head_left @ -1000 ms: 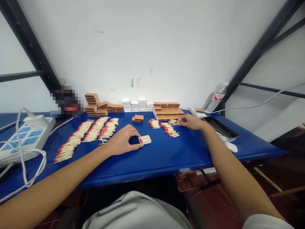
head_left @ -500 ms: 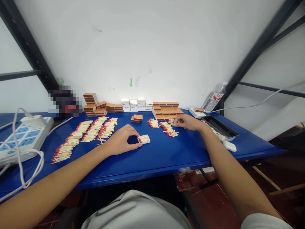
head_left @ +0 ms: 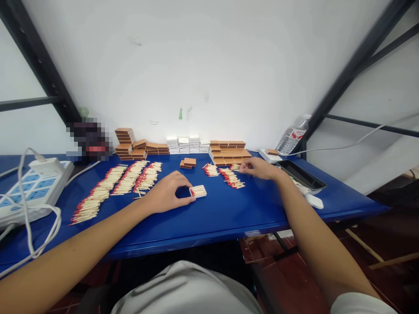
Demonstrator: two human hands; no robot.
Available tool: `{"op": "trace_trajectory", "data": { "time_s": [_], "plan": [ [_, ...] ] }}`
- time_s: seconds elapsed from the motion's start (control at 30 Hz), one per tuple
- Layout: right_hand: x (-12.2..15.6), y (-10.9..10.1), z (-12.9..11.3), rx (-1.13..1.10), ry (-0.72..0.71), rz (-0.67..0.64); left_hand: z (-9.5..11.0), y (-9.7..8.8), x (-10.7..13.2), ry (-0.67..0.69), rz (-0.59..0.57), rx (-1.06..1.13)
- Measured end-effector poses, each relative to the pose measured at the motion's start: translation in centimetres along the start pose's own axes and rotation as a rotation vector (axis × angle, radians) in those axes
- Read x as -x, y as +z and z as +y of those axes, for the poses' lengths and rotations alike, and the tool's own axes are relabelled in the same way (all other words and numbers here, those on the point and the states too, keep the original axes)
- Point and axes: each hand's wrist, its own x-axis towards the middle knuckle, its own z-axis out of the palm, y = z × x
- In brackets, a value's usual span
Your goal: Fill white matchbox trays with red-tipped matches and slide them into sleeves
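My left hand [head_left: 166, 192] rests on the blue table [head_left: 229, 213], thumb and fingers pinched on the left end of a small white matchbox tray [head_left: 198, 191] with a few matches in it. My right hand [head_left: 260, 168] reaches to a small pile of red-tipped matches [head_left: 231, 177]; its fingers are curled at the pile's far end, and what they pinch is too small to make out. A second little heap of matches [head_left: 211, 169] lies just left of that pile.
Long rows of matches [head_left: 121, 183] cover the table's left. Brown matchbox sleeves [head_left: 229, 151] and white trays [head_left: 185, 144] are stacked along the wall. A power strip [head_left: 31, 187] with white cables sits far left; a dark tray [head_left: 301, 173] and a water bottle [head_left: 291, 136] stand at right.
Both hands have stayed almost where they were. The right hand's fingers shifted slightly at the match pile. The camera view drifted a little.
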Motion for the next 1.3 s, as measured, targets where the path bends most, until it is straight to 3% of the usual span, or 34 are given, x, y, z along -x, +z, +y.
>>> {"op": "trace_trajectory", "data": {
  "time_s": [0.17,0.33,0.43,0.57,0.83,0.93,1.0,1.17,1.3],
  "plan": [
    [0.7,-0.8,-3.9,-0.007,-0.107,0.143,0.0,0.0,0.0,0.008,0.017,-0.008],
    [1.3,1.5,-11.2,-0.012,-0.312,0.003,0.0,0.1,0.0,-0.004,0.026,-0.006],
    [1.4,3.4,-14.0,0.008,-0.433,-0.049,0.0,0.0,0.0,-0.006,0.033,-0.012],
    [1.4,5.0,-15.2,0.023,-0.441,-0.100,0.1,0.0,0.0,-0.009,0.037,-0.010],
    [1.4,6.1,-15.5,-0.047,-0.410,-0.184,0.1,0.0,0.0,-0.001,0.041,0.002],
    [1.1,5.1,-14.9,-0.080,-0.443,-0.155,0.1,0.0,0.0,-0.008,0.033,0.001],
    [0.6,3.5,-13.2,-0.107,-0.422,-0.047,0.1,-0.1,0.0,-0.017,0.024,0.000],
    [-0.5,-0.5,-4.8,-0.026,-0.131,0.205,0.1,-0.2,0.0,-0.025,0.007,-0.030],
    [-0.3,-0.9,0.5,0.019,-0.046,0.148,0.0,-0.2,-0.1,-0.019,0.003,-0.037]
  ]
}}
